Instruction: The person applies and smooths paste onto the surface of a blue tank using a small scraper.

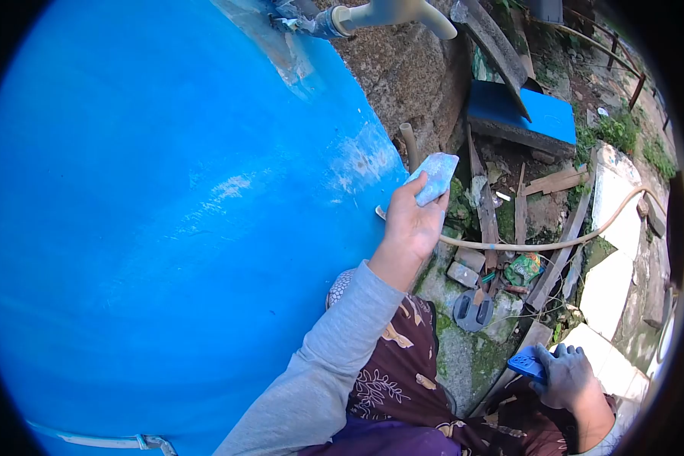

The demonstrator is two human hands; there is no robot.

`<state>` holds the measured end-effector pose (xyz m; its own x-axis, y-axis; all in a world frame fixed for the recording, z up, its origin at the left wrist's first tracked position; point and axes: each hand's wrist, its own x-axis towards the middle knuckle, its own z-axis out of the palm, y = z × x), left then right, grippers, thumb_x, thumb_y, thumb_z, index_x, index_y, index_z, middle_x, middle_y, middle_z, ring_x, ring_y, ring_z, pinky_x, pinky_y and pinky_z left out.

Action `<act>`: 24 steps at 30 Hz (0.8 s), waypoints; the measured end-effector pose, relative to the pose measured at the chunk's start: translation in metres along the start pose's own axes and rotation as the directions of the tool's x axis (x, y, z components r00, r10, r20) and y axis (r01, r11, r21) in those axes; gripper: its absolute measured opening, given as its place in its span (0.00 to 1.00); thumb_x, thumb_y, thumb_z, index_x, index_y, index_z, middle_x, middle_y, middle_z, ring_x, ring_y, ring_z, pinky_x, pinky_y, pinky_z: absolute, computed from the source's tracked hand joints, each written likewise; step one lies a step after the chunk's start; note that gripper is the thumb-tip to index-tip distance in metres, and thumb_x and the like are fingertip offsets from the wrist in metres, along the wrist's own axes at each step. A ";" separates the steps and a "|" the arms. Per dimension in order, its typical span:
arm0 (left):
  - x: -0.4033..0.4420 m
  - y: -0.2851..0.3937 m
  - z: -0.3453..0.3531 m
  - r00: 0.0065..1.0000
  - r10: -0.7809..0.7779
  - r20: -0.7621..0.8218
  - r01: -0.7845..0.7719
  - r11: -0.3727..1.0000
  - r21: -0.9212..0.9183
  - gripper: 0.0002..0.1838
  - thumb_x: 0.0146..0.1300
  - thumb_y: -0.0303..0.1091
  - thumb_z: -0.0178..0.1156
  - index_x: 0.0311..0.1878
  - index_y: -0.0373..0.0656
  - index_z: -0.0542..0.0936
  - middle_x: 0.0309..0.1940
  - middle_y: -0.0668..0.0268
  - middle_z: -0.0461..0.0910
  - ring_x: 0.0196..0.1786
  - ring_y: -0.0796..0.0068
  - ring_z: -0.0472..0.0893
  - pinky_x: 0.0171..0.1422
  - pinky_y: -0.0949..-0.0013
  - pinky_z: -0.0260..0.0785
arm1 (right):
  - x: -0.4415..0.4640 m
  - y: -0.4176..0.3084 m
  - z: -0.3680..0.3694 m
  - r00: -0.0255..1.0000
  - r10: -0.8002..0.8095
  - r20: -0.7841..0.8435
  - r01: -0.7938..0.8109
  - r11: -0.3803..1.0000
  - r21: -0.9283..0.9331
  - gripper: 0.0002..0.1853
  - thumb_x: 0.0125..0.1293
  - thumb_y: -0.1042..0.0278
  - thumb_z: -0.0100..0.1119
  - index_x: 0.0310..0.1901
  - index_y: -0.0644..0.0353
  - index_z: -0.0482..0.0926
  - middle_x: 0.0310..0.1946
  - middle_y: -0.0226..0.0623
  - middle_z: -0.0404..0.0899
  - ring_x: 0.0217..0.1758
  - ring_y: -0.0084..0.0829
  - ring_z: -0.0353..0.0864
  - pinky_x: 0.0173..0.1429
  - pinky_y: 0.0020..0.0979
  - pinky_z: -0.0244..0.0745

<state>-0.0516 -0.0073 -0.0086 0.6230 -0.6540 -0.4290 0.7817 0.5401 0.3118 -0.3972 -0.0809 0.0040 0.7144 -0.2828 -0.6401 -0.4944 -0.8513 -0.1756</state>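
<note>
My left hand (412, 228) is closed on a flat, pale blue-white block (436, 176), thumb on one face. It is raised beside the edge of a large, smooth blue surface (167, 190), which carries whitish scuffs near that edge. Lower right, my right hand (568, 378) grips a small blue block-like object (527, 364) with pale marks on its face; its exact kind is unclear. This hand is above the patterned brown cloth (403, 357) over my legs, apart from the blue surface.
A cream pipe (391, 14) juts out at the top. A beige hose (539, 247) crosses the littered ground. Wood planks (558, 254), a grey disc (473, 310), a green wrapper (524, 270) and pale slabs (612, 289) lie at right. Behind stands a blue-topped slab (547, 114).
</note>
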 end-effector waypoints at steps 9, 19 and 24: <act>0.045 0.013 -0.004 0.982 0.159 -0.099 -0.159 0.987 0.008 0.16 0.62 0.25 0.49 0.53 0.31 0.65 0.51 0.54 0.69 0.56 0.61 0.69 0.65 0.59 0.59 | 0.000 -0.002 0.000 1.000 0.003 0.024 -0.003 1.000 -0.002 0.36 0.48 0.54 0.62 0.58 0.63 0.66 0.42 0.52 0.73 0.47 0.45 0.72 0.55 0.38 0.64; 0.018 0.051 -0.003 0.997 -0.074 -0.008 0.071 0.982 -0.176 0.21 0.63 0.24 0.47 0.58 0.30 0.59 0.58 0.52 0.63 0.62 0.57 0.62 0.66 0.54 0.56 | -0.003 -0.001 0.000 1.000 -0.004 0.006 0.004 1.000 0.016 0.36 0.48 0.52 0.62 0.58 0.63 0.67 0.41 0.52 0.73 0.47 0.45 0.72 0.55 0.37 0.63; 0.049 0.008 -0.010 0.992 0.077 -0.102 -0.080 0.996 -0.026 0.19 0.62 0.25 0.50 0.55 0.32 0.62 0.54 0.54 0.66 0.58 0.60 0.66 0.64 0.58 0.58 | -0.001 0.001 0.000 1.000 -0.004 0.008 0.004 1.000 -0.011 0.36 0.48 0.52 0.62 0.58 0.63 0.67 0.42 0.52 0.73 0.47 0.44 0.72 0.54 0.37 0.63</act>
<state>-0.0154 -0.0294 -0.0359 0.6751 -0.5535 -0.4877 0.7286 0.6042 0.3227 -0.3986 -0.0814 0.0039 0.7123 -0.2756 -0.6456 -0.4859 -0.8573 -0.1701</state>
